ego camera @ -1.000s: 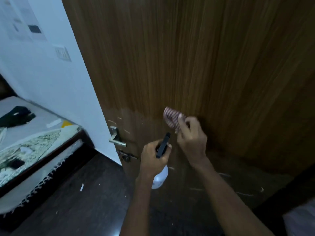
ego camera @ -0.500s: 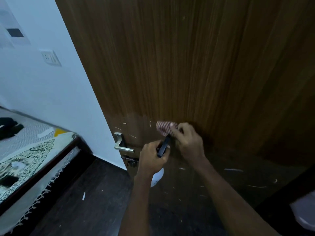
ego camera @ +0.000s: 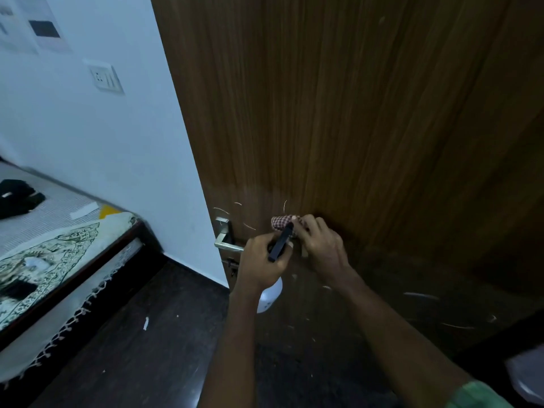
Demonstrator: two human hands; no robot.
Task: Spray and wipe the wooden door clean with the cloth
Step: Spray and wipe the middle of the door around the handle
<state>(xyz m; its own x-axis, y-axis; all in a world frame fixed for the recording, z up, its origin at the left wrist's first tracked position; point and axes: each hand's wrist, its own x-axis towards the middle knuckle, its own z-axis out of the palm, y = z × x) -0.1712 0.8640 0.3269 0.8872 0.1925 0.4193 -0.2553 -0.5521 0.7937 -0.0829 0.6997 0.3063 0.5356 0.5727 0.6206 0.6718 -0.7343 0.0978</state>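
- Right hand [ego camera: 321, 245] is bunched round a small checked cloth [ego camera: 281, 222], fingers curled over it and pushing it flat against the door [ego camera: 353, 113]. Only the left end of the cloth pokes out past the fingertips; the rest is under the hand, so how it's folded is anyone's guess.
- That cloth sits just right of the handle [ego camera: 225, 240], about level with its top plate.
- Left hand [ego camera: 260, 262] is wrapped tight round the neck of a spray bottle [ego camera: 269, 295], right beside the handle and a bit lower. The black sprayer top sticks up out of the fist and points at the cloth, its tip overlapping the cloth from this angle. Can't tell if they actually touch.
- The bottle's white body only peeks out under the wrist, most of it is blocked by the hand and forearm. Whether a finger is on the trigger I honestly can't tell.
- The two hands are close together, knuckles nearly meeting.
- Door has pale curved scratch marks around the handle and more of them lower right of it.
- There's a latch just under the handle, half hidden by the left hand.
- Well left of the handle: white wall with a switch plate [ego camera: 104, 76], and a bed [ego camera: 59, 231] with a patterned cover, cut off by the frame edge.
- Bottom right, a green sleeve [ego camera: 477, 394] edge.
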